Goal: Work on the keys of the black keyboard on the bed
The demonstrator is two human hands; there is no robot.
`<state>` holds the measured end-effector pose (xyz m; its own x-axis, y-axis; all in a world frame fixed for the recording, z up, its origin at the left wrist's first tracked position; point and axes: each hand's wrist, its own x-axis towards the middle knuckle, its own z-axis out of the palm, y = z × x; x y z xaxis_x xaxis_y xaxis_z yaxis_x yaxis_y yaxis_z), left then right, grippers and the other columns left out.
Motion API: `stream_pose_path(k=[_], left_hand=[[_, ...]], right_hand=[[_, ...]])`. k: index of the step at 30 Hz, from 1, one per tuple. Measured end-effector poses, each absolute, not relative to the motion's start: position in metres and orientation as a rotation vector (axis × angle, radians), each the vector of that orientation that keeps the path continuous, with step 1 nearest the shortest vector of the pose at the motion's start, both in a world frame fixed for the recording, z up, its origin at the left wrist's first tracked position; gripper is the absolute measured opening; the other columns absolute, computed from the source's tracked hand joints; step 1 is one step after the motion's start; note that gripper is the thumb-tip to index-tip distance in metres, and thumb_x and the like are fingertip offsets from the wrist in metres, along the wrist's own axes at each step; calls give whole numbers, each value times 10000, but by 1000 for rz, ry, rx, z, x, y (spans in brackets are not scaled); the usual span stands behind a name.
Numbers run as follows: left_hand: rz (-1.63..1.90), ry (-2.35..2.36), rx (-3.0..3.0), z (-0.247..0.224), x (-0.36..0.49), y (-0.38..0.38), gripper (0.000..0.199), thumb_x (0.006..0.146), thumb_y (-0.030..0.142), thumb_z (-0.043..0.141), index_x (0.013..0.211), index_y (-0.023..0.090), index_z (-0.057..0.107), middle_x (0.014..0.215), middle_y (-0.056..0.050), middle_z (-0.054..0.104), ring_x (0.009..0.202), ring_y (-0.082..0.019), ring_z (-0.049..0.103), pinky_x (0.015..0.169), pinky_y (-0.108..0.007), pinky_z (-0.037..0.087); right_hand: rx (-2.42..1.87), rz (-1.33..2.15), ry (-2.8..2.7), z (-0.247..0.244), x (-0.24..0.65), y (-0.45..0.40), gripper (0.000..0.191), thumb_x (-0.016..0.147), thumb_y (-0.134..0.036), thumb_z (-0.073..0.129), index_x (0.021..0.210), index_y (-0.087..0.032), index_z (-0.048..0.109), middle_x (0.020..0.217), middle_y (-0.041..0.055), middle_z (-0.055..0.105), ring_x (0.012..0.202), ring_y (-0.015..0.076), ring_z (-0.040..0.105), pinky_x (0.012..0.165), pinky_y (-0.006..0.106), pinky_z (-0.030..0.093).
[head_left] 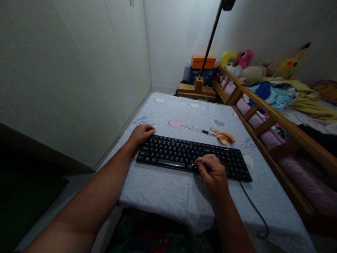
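Note:
A black keyboard lies at a slant on the cloth-covered table. My left hand is closed at its upper left corner, fingers curled and touching the edge. Over the lower keys right of the space bar, my right hand is closed in a pinch. A small pale tip shows at its fingertips, but what it holds is too small to make out. Behind the keyboard lie a thin white stick, a wire tool with a black grip, a yellow-ended tool and a crumpled orange cloth.
The keyboard's black cable runs off toward the front right. A wooden bed rail borders the table's right side, with plush toys and bedding beyond. At left stands a pale cabinet. Boxes and a pole on a wooden base stand behind.

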<state>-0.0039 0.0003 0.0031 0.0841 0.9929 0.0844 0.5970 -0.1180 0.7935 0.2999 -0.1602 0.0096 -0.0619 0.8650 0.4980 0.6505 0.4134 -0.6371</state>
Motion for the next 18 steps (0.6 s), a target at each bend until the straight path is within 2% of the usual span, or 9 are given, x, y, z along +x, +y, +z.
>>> stream_pose_path(k=[18], left_hand=[[855,1566,1793,2,-5,2,305,715,442,612,773,171,739,749,-43,731,728,-215,646,694,-323,481]], right_hand=[[-1261,384,-1816,19,297,-162,149,840,-156,558,781,-220,680,729,30,639,771,197,587,745,360,463]])
